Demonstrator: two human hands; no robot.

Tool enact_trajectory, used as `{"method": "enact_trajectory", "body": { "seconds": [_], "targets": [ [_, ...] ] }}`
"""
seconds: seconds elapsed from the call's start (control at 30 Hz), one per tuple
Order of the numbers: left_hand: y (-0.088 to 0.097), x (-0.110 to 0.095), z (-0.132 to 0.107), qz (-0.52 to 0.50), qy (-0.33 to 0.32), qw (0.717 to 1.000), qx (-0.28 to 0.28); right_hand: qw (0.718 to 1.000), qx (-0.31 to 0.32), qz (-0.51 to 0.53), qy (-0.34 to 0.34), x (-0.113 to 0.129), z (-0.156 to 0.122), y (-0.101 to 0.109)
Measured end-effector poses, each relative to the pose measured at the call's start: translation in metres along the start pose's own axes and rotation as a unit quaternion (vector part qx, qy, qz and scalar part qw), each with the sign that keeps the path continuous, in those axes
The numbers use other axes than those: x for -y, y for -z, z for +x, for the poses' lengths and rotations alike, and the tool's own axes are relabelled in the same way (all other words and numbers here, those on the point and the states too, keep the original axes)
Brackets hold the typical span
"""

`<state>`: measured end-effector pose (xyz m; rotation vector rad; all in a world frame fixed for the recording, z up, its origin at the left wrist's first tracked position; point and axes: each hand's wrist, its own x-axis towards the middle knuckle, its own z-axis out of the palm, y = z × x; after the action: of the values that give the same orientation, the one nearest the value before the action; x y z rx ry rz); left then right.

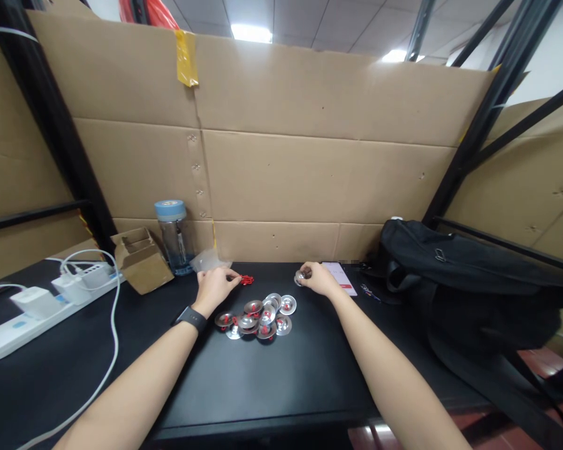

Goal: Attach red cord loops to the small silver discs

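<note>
Between the fingertips of my right hand (317, 277) is a small domed metal disc, which looks like a finger cymbal (299, 278), held just above the table. My left hand (216, 287), with a dark watch on its wrist, pinches at the edge of a small heap of red bands (247, 280). How many bands the fingers grip is too small to tell. In front of both hands lies a loose pile of shiny finger cymbals (267, 314), several with red loops through their centres. Some overlap and partly hide others.
A blue-lidded bottle (172, 237), an open cardboard box (143, 261) and a clear plastic bag (211, 259) stand at the back left. A power strip (42, 319) with a white cable lies left. A phone (340, 279) and black backpack (464, 281) are right. Cardboard (309, 175) walls the back.
</note>
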<state>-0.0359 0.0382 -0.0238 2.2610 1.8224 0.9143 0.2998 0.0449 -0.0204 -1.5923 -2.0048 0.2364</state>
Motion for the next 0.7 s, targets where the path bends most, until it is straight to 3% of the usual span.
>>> {"method": "enact_trajectory", "body": {
  "seconds": [0.47, 0.6, 0.7],
  "targets": [
    [-0.006, 0.004, 0.003, -0.006, -0.010, 1.000, 0.015, 0.998, 0.038, -0.031, 0.029, 0.002, -0.001, 0.001],
    [-0.007, 0.004, 0.003, -0.013, -0.013, 1.000, 0.017, 0.990, 0.043, 0.006, 0.133, 0.025, -0.006, 0.007],
    [-0.005, 0.001, 0.002, -0.018, -0.017, 1.000, 0.012, 0.953, 0.138, 0.086, 0.255, 0.056, -0.016, 0.011]
  ]
}}
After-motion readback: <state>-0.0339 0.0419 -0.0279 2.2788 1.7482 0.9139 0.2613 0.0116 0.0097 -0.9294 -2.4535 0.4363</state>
